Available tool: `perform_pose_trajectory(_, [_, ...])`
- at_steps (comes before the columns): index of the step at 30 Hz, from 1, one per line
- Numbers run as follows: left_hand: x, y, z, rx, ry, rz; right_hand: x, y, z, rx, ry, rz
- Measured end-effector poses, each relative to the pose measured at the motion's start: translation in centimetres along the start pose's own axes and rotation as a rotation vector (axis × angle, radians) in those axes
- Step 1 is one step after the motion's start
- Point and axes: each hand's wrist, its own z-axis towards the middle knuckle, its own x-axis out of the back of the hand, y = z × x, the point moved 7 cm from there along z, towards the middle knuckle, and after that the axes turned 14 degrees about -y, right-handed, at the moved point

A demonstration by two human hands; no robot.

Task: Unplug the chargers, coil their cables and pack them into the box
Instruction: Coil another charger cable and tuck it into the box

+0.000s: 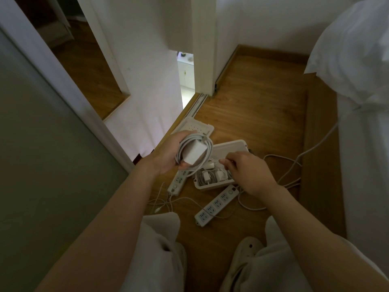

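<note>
My left hand (168, 153) holds a white square charger (194, 153) with its white cable (205, 144) coiled around it, above the floor and just left of the box. The open white box (229, 147) lies on the wooden floor and has coiled chargers (211, 175) in its near end. My right hand (246, 171) hovers over the box with fingers curled, pinching a white plug end (213, 162) of a cable. The box lid (194, 128), perforated, lies behind my left hand.
Two white power strips lie on the floor: one (216, 204) in front of the box, one (179, 182) to its left. Loose white cables (292, 171) trail right toward the bed (357, 144). A thin cable (162, 204) lies near my knees. A wall stands to the left.
</note>
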Motion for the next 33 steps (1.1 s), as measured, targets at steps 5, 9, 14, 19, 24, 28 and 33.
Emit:
perform_pose_trajectory(5, [0.6,-1.9,-0.2,0.206,-0.081,0.465,0.9,0.1,-0.1,-0.103,0.073,0.015])
perform_pose_trajectory(9, [0.2,-2.3,0.6,0.255,-0.043,0.707,1.8,-0.6,-0.5,-0.104,0.146,0.046])
perform_pose_trajectory(14, [0.2,-1.7,1.8,0.158,0.151,0.875,2.4,-1.7,-1.0,-0.033,0.207,0.123])
perform_pose_trajectory(19, [1.7,-1.2,1.6,0.130,0.392,0.741,1.4,-3.6,-1.4,0.093,0.177,0.219])
perform_pose_trajectory(24, [3.3,-1.2,0.9,0.075,0.580,0.306,0.4,-5.6,-1.5,0.231,0.098,0.203])
perform_pose_trajectory(28, [2.6,-2.3,1.3,0.054,0.555,-0.271,-1.2,-7.2,-1.6,0.330,0.010,0.168])
perform_pose_trajectory(33, [1.2,-1.8,0.9,-0.056,0.399,-0.815,-2.7,-6.5,-1.0,0.312,-0.070,0.128])
